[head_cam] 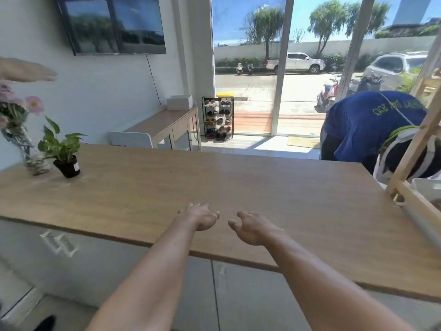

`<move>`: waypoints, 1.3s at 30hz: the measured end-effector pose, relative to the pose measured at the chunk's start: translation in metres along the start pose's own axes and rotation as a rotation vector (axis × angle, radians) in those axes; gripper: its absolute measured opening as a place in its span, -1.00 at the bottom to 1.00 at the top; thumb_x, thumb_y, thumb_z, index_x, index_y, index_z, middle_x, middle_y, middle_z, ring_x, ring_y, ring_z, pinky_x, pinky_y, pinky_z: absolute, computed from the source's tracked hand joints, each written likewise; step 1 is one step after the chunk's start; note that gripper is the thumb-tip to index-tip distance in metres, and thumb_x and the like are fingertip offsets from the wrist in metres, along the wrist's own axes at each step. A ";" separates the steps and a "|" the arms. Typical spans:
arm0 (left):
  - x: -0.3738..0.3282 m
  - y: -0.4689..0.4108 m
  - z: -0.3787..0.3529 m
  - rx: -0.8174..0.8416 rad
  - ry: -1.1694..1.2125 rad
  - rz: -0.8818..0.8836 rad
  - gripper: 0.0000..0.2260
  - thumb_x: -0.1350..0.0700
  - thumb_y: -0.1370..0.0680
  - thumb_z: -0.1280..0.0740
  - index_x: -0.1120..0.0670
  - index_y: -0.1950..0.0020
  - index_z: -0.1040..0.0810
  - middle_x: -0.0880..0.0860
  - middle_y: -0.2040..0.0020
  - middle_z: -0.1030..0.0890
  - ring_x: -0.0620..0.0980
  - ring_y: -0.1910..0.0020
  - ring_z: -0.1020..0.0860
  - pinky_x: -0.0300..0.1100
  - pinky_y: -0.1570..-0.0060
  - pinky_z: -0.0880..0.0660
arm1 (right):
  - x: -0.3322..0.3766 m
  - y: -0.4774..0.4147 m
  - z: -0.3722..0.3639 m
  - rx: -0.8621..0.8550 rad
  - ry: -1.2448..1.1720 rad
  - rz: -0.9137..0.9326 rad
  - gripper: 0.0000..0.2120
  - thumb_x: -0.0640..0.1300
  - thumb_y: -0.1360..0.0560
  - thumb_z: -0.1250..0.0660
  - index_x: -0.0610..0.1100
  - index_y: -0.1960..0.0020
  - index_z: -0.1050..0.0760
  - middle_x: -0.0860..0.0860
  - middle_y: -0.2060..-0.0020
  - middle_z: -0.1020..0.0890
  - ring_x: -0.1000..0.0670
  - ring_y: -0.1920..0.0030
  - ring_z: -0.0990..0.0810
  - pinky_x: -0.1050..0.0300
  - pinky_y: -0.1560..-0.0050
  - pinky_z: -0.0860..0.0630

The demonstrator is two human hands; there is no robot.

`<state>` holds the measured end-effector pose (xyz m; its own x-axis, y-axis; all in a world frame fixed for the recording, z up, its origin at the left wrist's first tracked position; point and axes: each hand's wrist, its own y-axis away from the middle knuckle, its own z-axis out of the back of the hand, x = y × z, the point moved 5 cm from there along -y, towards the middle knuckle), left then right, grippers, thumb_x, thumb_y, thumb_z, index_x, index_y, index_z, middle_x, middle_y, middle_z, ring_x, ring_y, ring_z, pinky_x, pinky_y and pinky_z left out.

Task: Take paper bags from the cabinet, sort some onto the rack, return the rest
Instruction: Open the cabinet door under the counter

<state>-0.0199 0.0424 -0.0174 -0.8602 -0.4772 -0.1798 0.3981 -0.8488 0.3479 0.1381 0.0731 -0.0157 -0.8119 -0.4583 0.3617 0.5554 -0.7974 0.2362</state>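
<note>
Reaching out side by side above the near part of the wooden counter (262, 182) with left hand (200, 217) and right hand (253, 228), fingers loosely spread and slightly curled, gripping nothing, probably kept free for the grey cabinet doors (262, 295) beneath the counter's front edge. No paper bags visible on the counter or around it, so presumably shut away under it. Wooden rack (416, 144) at the counter's right end, handy for sorting.

Head-worn view, forward-down across countertop (238, 182)
</note>
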 end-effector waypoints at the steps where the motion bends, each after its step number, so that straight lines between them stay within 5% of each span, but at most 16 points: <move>1: 0.009 -0.001 -0.009 0.020 -0.016 0.005 -0.37 -0.26 -0.63 0.00 0.03 -0.61 -0.04 0.08 -0.62 -0.04 0.09 -0.60 0.04 0.11 -0.53 0.04 | 0.005 0.000 -0.013 0.034 0.007 -0.002 -0.41 0.22 -0.60 0.01 -0.15 -0.46 -0.25 -0.17 -0.41 -0.38 -0.17 -0.40 -0.35 -0.05 -0.33 -0.32; 8: 0.045 -0.003 -0.058 0.147 -0.050 0.034 -0.40 -0.22 -0.63 -0.03 0.04 -0.60 -0.08 0.09 -0.62 -0.06 0.11 -0.59 0.01 0.13 -0.52 0.00 | 0.017 -0.001 -0.081 0.111 0.010 0.004 -0.47 0.19 -0.59 -0.04 -0.18 -0.35 -0.36 -0.20 -0.31 -0.47 -0.22 -0.31 -0.43 -0.08 -0.26 -0.40; 17: 0.064 -0.008 -0.083 0.153 -0.088 -0.018 -0.42 -0.17 -0.63 -0.10 -0.02 -0.60 -0.05 0.08 -0.62 0.04 0.14 -0.58 -0.01 0.18 -0.50 -0.02 | 0.032 0.000 -0.122 0.000 0.128 -0.010 -0.67 0.01 -0.55 -0.15 -0.15 -0.15 -0.54 -0.17 -0.12 -0.59 -0.21 -0.14 -0.55 0.00 -0.05 -0.49; 25: 0.070 -0.012 -0.093 0.110 -0.107 -0.042 -0.39 -0.18 -0.63 -0.10 -0.04 -0.61 0.03 0.05 -0.62 0.05 0.14 -0.58 0.01 0.20 -0.49 -0.02 | 0.028 0.002 -0.168 0.233 0.189 -0.175 -0.62 -0.06 -0.54 -0.19 -0.12 -0.32 -0.44 -0.11 -0.25 -0.52 -0.15 -0.25 -0.52 0.03 -0.12 -0.47; 33: 0.080 -0.014 -0.099 0.068 -0.144 0.003 -0.42 -0.11 -0.66 0.00 0.06 -0.62 0.07 0.15 -0.62 0.08 0.21 -0.57 0.02 0.18 -0.49 -0.04 | 0.039 0.003 -0.176 0.230 0.029 -0.198 -0.61 -0.13 -0.58 -0.15 -0.13 -0.40 -0.36 -0.15 -0.31 -0.47 -0.18 -0.29 -0.46 0.01 -0.16 -0.44; 39: 0.053 -0.003 -0.106 -0.066 -0.128 -0.008 -0.54 0.00 -0.66 -0.03 0.20 -0.50 -0.22 0.22 -0.48 -0.26 0.23 -0.42 -0.26 0.09 -0.34 -0.27 | 0.033 0.034 -0.192 0.204 -0.018 -0.170 -0.57 -0.34 -0.55 -0.09 -0.10 -0.37 -0.41 -0.16 -0.25 -0.51 -0.19 -0.24 -0.50 -0.03 -0.11 -0.47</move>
<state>-0.0328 -0.0041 -0.1259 -0.8956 -0.4405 -0.0618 0.4071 -0.8678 0.2851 0.0954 -0.0445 -0.1689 -0.8941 -0.3161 0.3172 0.4378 -0.7659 0.4709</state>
